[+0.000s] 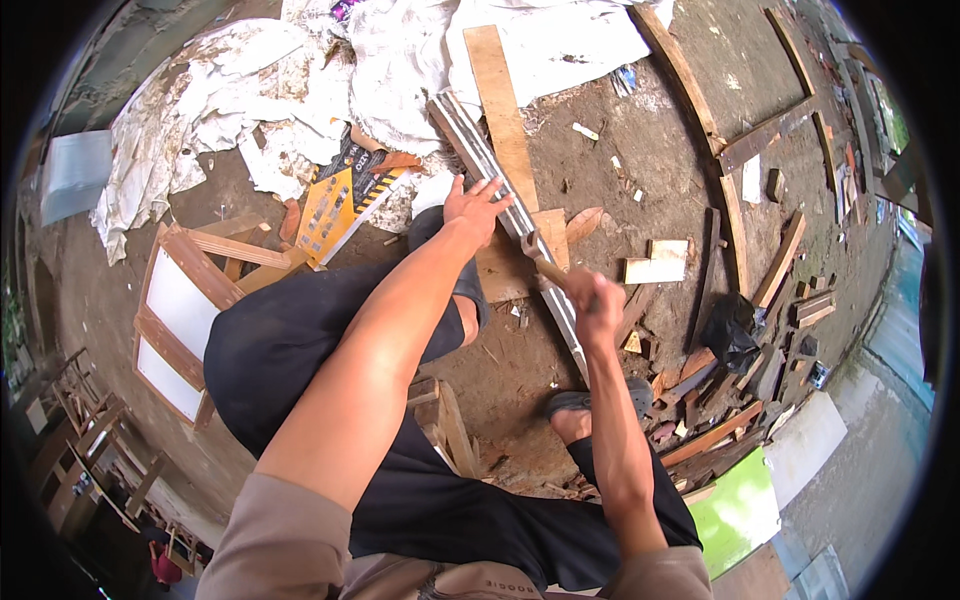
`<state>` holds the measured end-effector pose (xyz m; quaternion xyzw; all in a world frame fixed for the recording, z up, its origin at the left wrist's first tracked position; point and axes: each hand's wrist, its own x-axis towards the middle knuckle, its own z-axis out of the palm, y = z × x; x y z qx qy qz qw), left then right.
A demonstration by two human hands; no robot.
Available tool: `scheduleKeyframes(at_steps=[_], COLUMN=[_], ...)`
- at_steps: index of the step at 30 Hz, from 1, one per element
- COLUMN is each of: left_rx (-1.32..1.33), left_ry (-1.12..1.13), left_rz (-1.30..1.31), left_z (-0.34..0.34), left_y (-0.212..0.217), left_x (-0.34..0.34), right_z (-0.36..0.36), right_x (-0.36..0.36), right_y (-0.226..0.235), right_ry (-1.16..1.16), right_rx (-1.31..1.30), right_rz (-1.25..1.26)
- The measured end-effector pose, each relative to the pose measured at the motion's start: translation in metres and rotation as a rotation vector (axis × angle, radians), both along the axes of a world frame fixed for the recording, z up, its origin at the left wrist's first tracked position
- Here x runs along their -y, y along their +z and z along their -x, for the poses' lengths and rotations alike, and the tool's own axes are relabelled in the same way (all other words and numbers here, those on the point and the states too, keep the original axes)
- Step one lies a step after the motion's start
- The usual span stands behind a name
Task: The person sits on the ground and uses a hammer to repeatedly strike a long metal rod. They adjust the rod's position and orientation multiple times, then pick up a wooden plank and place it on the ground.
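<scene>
A long narrow strip (484,152) with white and dark bands lies slantwise on the ground in front of me. My left hand (474,211) rests on it with the fingers spread, pressing near its upper half. In my right hand (597,306) is a hammer (551,269), gripped by its wooden handle. The hammer's head is at the strip, a little below my left hand; whether it touches cannot be made out. Under the strip lie a flat wooden plank (498,105) and a squarish piece of board (500,273).
White cloth sheets (400,62) spread over the far ground. At left stands a wooden frame with white panels (188,290), beside a yellow and black package (330,208). Long timbers (683,80), wood scraps (716,432), a black plastic bag (731,332) and a green panel (736,510) lie at right.
</scene>
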<state>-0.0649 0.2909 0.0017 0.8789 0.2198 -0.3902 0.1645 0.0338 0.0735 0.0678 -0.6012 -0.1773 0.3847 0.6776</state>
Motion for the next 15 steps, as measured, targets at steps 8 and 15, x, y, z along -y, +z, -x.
scheduleKeyframes(at_steps=[8,15], left_rx=[-0.039,-0.059], left_ry=[-0.048,-0.066], left_rz=[-0.058,-0.045], left_z=[-0.008,-0.005], left_y=[0.003,0.005], left_x=[0.002,-0.002], right_z=[0.006,-0.011], right_x=[0.100,0.009], right_y=[0.004,0.008], right_ry=[-0.296,-0.054], right_rx=[-0.199,-0.095], right_rz=[0.241,0.406])
